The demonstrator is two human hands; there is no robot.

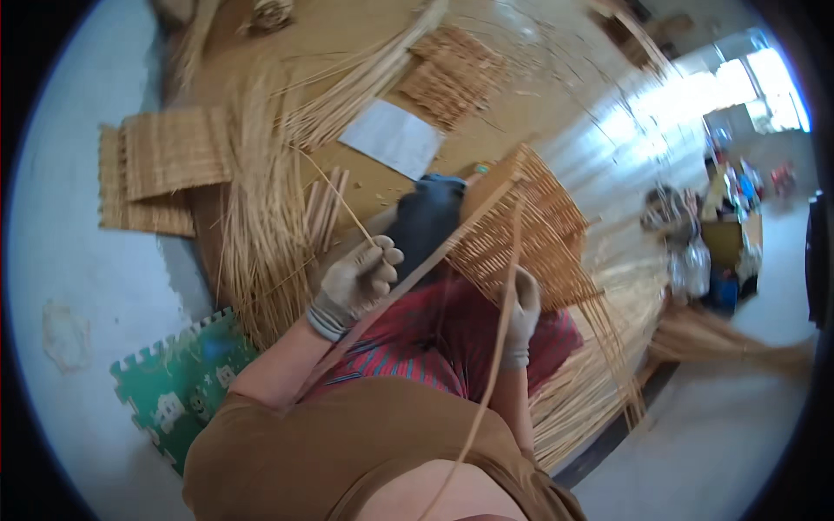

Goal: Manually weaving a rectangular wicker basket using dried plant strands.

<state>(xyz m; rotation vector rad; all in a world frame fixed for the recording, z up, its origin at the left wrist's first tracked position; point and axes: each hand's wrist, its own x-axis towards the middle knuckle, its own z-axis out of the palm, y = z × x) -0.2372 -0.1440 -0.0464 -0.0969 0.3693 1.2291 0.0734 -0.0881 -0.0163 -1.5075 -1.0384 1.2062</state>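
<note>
In a pale work glove, my left hand (360, 273) is closed, pinching the end of a thin straw-coloured strip (339, 201) that points up and away to the left. My right hand (524, 308), also gloved, is closed at the lower edge of a woven wicker panel (543, 230) that leans over my lap. Some of its fingers are hidden by the panel. Loose strand ends hang from the panel's right corner. A long flat strip (497, 347) runs past my right hand toward my chest. Another flat strip (395, 295) slants from the panel down past my left forearm.
Long loose strips (256, 191) lie to the left, with more strips (599, 365) at my right. Woven mats (178, 152) rest far left, and another woven mat (456, 74) lies ahead beside a white sheet (391, 137). A green foam mat (178, 382) is by my left elbow.
</note>
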